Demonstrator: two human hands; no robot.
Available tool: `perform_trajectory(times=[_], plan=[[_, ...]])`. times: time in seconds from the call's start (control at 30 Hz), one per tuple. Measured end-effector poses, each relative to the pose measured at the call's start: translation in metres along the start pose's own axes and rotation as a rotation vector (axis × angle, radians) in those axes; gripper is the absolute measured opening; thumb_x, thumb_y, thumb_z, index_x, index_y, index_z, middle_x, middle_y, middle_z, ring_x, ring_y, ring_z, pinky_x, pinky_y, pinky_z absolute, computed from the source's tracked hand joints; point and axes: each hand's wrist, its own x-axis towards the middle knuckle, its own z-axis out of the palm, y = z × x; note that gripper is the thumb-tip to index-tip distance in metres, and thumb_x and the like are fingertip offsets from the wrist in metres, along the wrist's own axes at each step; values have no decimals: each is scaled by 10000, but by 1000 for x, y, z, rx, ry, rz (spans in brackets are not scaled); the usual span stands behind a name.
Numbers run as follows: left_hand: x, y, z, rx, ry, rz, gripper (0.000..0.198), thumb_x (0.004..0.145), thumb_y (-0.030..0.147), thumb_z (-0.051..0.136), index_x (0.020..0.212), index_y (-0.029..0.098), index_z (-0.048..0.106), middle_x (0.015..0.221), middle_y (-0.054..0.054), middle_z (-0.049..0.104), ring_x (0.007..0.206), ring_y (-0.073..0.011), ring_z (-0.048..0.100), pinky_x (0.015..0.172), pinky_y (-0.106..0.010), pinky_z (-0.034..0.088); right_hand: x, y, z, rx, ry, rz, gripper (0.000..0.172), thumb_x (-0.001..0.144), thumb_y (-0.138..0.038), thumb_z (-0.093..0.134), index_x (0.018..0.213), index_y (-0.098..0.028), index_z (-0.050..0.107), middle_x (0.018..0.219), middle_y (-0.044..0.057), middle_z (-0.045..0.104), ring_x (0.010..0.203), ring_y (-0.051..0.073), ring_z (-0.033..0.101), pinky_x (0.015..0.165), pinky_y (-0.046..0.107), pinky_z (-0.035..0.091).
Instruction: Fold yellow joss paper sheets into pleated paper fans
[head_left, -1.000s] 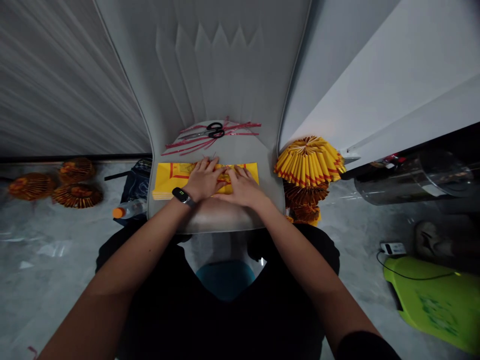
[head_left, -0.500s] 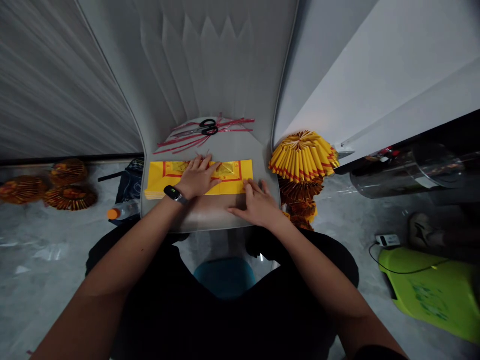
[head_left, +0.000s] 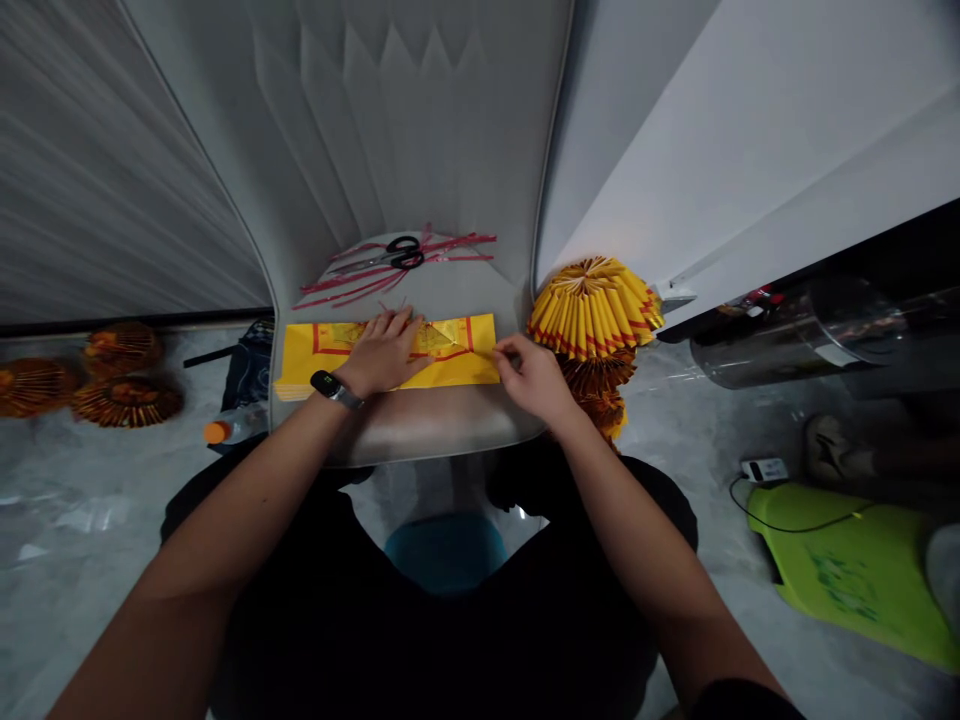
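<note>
A stack of yellow joss paper with a red printed frame lies lengthwise across the grey chair seat. My left hand, a dark band on its wrist, rests flat on the middle of the stack with fingers spread. At the stack's right end my right hand is closed, thumb and fingertips pinched at the paper's edge; how many sheets are between them I cannot tell. Behind the stack lie black-handled scissors on pink-red plastic strips.
Pleated yellow paper fans are piled right of the chair. More golden pleated pieces sit on the floor at left, near an orange-capped bottle. A green stool-like object and another person's shoe are at right.
My right hand has gone from spread fingers on the stack's right end to a pinch at its edge. My left hand stays flat on the paper. The whole view has shifted slightly.
</note>
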Motion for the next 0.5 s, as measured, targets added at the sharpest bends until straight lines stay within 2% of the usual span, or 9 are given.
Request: perform_trajectory(times=[0.1, 0.2, 0.3, 0.37, 0.5], plan=[[-2, -3, 0, -37, 54, 55, 672, 1075, 450, 462, 1649, 112, 367, 1723, -211, 301, 1592, -393, 291, 1298, -532, 242, 15, -11, 18, 18, -51, 40, 162, 978, -341, 608, 1051, -218, 683, 960, 64, 776, 893, 235, 735, 824, 341, 538], [-9, -8, -5, -14, 146, 58, 546, 1061, 352, 474, 1575, 167, 495, 1725, -177, 313, 1609, -391, 248, 1304, -582, 201, 29, -16, 27, 72, -93, 221, 319, 933, -416, 688, 1169, -202, 663, 773, 12, 726, 700, 211, 695, 674, 312, 515], [-21, -19, -13, 8, 201, -52, 550, 1011, 390, 578, 1525, 198, 550, 1703, -181, 348, 1571, -443, 299, 1265, -647, 238, 39, -18, 25, 121, -165, 294, 327, 879, -266, 712, 1191, -184, 661, 695, -16, 696, 584, 184, 651, 591, 287, 485], [-28, -31, -19, -29, 191, -164, 647, 974, 490, 637, 1546, 208, 524, 1654, -202, 411, 1507, -468, 391, 1210, -645, 329, 41, -25, 20, 148, -159, 282, 295, 862, -183, 687, 1157, -192, 677, 756, 7, 743, 621, 191, 689, 610, 290, 509], [-38, -64, -26, -246, 101, -319, 873, 876, 677, 683, 1557, 174, 475, 1462, -212, 595, 1354, -433, 568, 1086, -530, 486, 33, -67, 19, 186, 21, 183, 318, 908, -203, 655, 1223, -242, 677, 937, 35, 807, 864, 234, 776, 797, 353, 597]])
